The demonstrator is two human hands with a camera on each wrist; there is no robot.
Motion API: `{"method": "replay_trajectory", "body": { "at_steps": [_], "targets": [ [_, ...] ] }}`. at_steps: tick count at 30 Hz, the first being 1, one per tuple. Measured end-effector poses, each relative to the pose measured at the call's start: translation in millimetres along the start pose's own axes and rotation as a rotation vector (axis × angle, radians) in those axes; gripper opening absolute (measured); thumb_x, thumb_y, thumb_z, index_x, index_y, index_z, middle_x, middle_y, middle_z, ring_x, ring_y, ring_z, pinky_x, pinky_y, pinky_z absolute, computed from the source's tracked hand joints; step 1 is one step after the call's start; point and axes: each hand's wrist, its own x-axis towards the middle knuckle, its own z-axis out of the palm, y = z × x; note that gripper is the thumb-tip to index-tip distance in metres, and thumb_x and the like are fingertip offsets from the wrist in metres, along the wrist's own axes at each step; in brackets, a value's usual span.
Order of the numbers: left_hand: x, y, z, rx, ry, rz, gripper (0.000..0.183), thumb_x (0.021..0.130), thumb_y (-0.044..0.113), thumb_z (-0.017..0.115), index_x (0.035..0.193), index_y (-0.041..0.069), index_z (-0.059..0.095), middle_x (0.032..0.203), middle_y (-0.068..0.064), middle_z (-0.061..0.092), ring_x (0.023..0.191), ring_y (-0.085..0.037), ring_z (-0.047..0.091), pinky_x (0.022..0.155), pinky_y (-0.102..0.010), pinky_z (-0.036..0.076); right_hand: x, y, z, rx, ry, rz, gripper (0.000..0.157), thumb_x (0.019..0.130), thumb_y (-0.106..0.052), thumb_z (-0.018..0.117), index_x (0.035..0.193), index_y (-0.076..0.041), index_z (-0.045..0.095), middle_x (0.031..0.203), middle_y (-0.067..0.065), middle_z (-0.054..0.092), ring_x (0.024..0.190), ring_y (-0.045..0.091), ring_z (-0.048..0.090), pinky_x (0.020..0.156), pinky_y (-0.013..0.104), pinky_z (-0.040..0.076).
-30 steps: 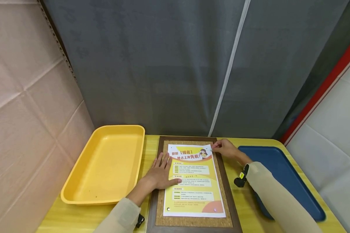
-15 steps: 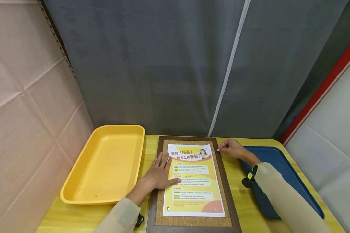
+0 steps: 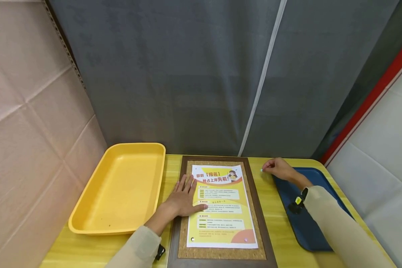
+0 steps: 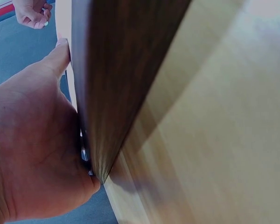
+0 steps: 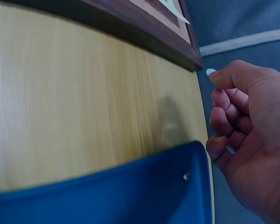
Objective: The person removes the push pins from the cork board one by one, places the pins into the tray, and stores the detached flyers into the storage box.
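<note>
A printed yellow and white sheet [image 3: 221,223] lies on a cork board [image 3: 221,254] with a dark wooden frame. My left hand [image 3: 183,203] rests spread over the sheet's left edge and the frame; the left wrist view shows its palm [image 4: 37,140] against the frame's side. Right of the board, my right hand [image 3: 279,169] pinches a small pale thumbtack [image 5: 210,72] between thumb and fingers, over the table near the blue tray [image 3: 308,234]. Tacks show at the sheet's lower corners, one silvery [image 3: 192,239] and one pale purple [image 3: 245,240].
A deep yellow tray [image 3: 117,193] stands left of the board. In the blue tray's corner lies a small shiny piece [image 5: 186,176], too small to tell. A grey curtain [image 3: 174,82] hangs behind the yellow wood-grain table [image 3: 262,208], with pale cloth walls at both sides.
My right hand has moved from the sheet's upper right corner rightward, off the board, carrying the small pale thumbtack. The left hand has stayed on the sheet.
</note>
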Motion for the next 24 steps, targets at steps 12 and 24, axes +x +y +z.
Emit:
{"method": "replay_trajectory", "body": {
  "at_steps": [12,24],
  "targets": [
    [0.7,0.6,-1.7,0.026,-0.014,-0.004,0.107,0.1,0.075,0.049,0.17,0.005,0.012,0.178,-0.016,0.001,0.164,-0.04,-0.005,0.131,-0.056,0.007,-15.7,19.3,-19.3,-0.023,0.025,0.044,0.018,0.104,-0.011,0.067,0.106,0.007,0.073,0.096,0.017,0.071,0.082,0.023,0.058,0.068,0.029,0.048],
    [1.3,0.5,-1.4,0.03,-0.023,-0.008,0.106,0.1,0.076,0.048,0.171,0.005,0.012,0.178,-0.015,0.0,0.164,-0.039,-0.005,0.131,-0.054,0.006,-32.6,33.6,-30.6,-0.078,0.035,0.102,0.019,0.105,-0.01,0.065,0.101,0.006,0.073,0.097,0.014,0.072,0.087,0.025,0.061,0.075,0.032,0.049]
  ]
}}
